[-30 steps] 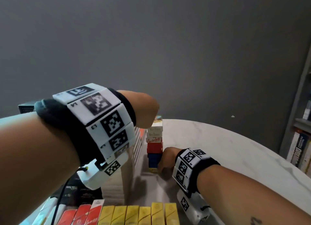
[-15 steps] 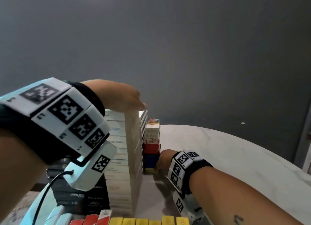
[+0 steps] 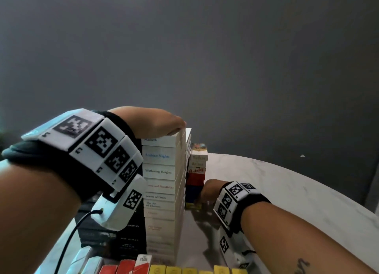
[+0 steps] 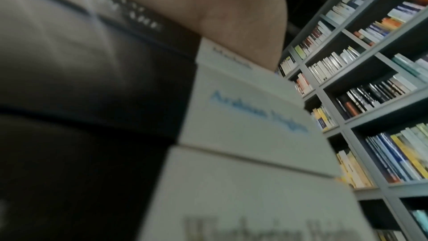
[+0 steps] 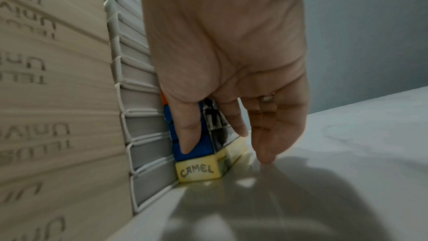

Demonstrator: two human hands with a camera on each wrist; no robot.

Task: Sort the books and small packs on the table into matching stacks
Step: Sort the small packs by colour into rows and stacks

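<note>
A tall stack of white books (image 3: 162,191) stands on the marble table (image 3: 287,191), with "Macbeth" on top. My left hand (image 3: 164,126) lies flat on that top book; in the left wrist view the palm (image 4: 231,16) rests on the white books (image 4: 243,113). Right beside them stands a mixed stack of small packs (image 3: 196,167): white, red, blue, and a yellow Camel pack (image 5: 199,169) at the bottom. My right hand (image 5: 213,140) is at its base, thumb on the blue pack (image 5: 199,146), index finger along its side, the other fingertips on the table (image 5: 347,135).
A lower stack of black books (image 3: 127,239) stands left of the white one. Along the near edge runs a row of packs: yellow (image 3: 194,270), red (image 3: 127,267) and white (image 3: 86,263). A filled bookshelf (image 4: 370,80) stands beyond the table.
My left hand has come up from beside the white books and settled on top of the stack. My right hand has stayed at the foot of the pack stack.
</note>
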